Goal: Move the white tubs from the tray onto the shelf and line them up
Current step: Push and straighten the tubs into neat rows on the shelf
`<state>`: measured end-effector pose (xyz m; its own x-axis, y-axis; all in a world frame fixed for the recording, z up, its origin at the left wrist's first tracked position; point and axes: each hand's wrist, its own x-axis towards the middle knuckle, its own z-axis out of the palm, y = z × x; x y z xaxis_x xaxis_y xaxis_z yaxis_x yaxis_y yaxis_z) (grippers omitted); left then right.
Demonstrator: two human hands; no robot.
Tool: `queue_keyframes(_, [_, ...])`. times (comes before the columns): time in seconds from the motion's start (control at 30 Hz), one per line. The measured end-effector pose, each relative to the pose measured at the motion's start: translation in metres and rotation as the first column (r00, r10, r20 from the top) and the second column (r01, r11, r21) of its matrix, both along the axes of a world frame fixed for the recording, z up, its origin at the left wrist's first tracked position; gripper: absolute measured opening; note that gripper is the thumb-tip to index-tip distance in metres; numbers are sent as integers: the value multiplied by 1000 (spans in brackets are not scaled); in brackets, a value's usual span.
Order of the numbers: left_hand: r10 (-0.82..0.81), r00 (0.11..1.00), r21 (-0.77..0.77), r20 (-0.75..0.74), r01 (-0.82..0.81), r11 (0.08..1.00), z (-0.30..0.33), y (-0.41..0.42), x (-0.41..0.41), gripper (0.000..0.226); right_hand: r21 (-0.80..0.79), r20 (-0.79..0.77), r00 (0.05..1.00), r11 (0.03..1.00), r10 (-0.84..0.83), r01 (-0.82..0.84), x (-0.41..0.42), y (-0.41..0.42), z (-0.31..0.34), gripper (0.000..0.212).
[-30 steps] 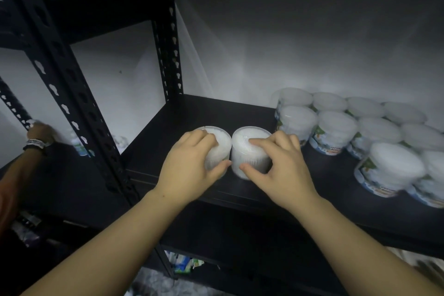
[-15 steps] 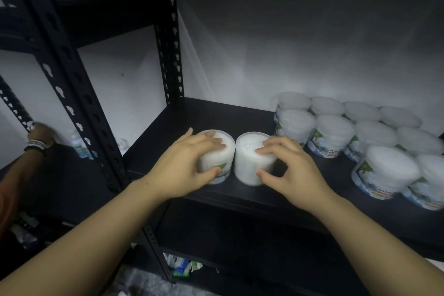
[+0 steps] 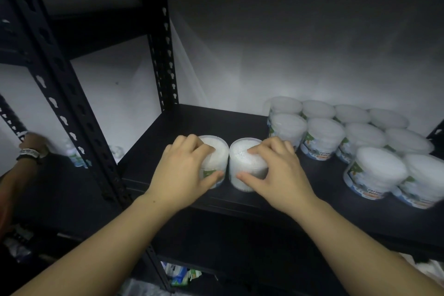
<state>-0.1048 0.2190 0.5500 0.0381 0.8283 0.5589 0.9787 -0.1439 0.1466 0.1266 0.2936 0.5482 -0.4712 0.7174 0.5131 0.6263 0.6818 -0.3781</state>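
Two white tubs stand side by side near the front edge of the black shelf (image 3: 192, 122). My left hand (image 3: 182, 173) grips the left tub (image 3: 217, 151), fingers over its lid and thumb on its side. My right hand (image 3: 276, 170) grips the right tub (image 3: 242, 151) the same way. Both tubs are upright and almost touch each other. To the right stand several more white tubs (image 3: 336, 134) with green and blue labels, lined up in rows towards the back wall. No tray is in view.
A black perforated upright (image 3: 72, 113) stands left of the shelf, another (image 3: 163, 55) at its back left corner. Another person's hand with a wristband (image 3: 31, 149) reaches into the neighbouring bay at far left. Packages (image 3: 180, 274) lie on a lower level.
Both hands with their tubs have moved a little further onto the shelf and slightly right, closer to the rows. The view has tilted up a bit.
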Motion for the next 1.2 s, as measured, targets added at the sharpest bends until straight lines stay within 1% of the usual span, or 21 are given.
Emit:
queue_keyframes(0.07, [-69, 996, -30, 65, 71, 997, 1, -2, -5, 50, -32, -43, 997, 998, 57, -58, 7, 0, 0, 46])
queue_keyframes(0.17, [-163, 962, -107, 219, 190, 976, 2, -3, -14, 51, -91, -70, 988, 985, 138, -144, 22, 1, 0, 41])
queue_keyframes(0.27, [-218, 940, -139, 264, 261, 955, 4, -5, -20, 55, -109, -72, 984, 979, 163, -171, 27, 2, 2, 40])
queue_keyframes(0.3, [-216, 942, -139, 257, 257, 956, 6, -5, -19, 58, -101, -72, 985, 981, 159, -166, 25, 2, 3, 42])
queue_keyframes(0.37, [-173, 963, -121, 208, 201, 972, 10, -5, -13, 63, -90, -53, 991, 988, 121, -125, 19, -2, 5, 50])
queue_keyframes(0.47, [-48, 998, -93, 42, 52, 994, 15, -3, 2, 67, -30, 58, 998, 1000, 10, -8, 7, -8, 9, 66])
queue_keyframes(0.5, [-14, 1000, -95, -12, 13, 995, 15, -1, 6, 66, -5, 104, 994, 1000, -20, 21, 3, -9, 10, 66])
queue_keyframes(0.57, [10, 998, -103, -62, -16, 995, 14, 2, 10, 60, 33, 157, 987, 999, -39, 34, 1, -9, 11, 55])
queue_keyframes(0.63, [-37, 998, -119, -46, 31, 992, 15, 2, 7, 54, 6, 154, 988, 1000, 11, -12, 7, -8, 13, 44])
queue_keyframes(0.7, [-123, 992, -160, 4, 122, 980, 17, 0, -2, 52, -81, 113, 988, 992, 107, -98, 18, -5, 15, 39])
queue_keyframes(0.77, [-191, 981, -200, 33, 194, 960, 19, -2, -11, 53, -144, 64, 984, 977, 167, -157, 30, -2, 17, 42])
queue_keyframes(0.87, [-258, 965, -196, 52, 263, 945, 19, -6, -15, 55, -166, 57, 986, 976, 154, -142, 38, -2, 20, 56])
queue_keyframes(0.93, [-251, 966, -162, 64, 259, 952, 20, -7, -12, 56, -134, 53, 992, 985, 114, -106, 35, -5, 20, 65])
queue_keyframes(1.0, [-213, 976, -124, 43, 216, 968, 22, -6, -8, 55, -96, 50, 997, 994, 64, -59, 28, -8, 20, 65])
queue_keyframes(1.13, [-167, 986, -129, 0, 165, 978, 22, -1, -2, 49, -38, 121, 993, 999, 1, 4, 20, -11, 18, 52])
queue_keyframes(1.2, [-179, 983, -151, 29, 182, 972, 20, -1, -3, 46, -83, 105, 994, 996, 39, -30, 25, -10, 18, 44])
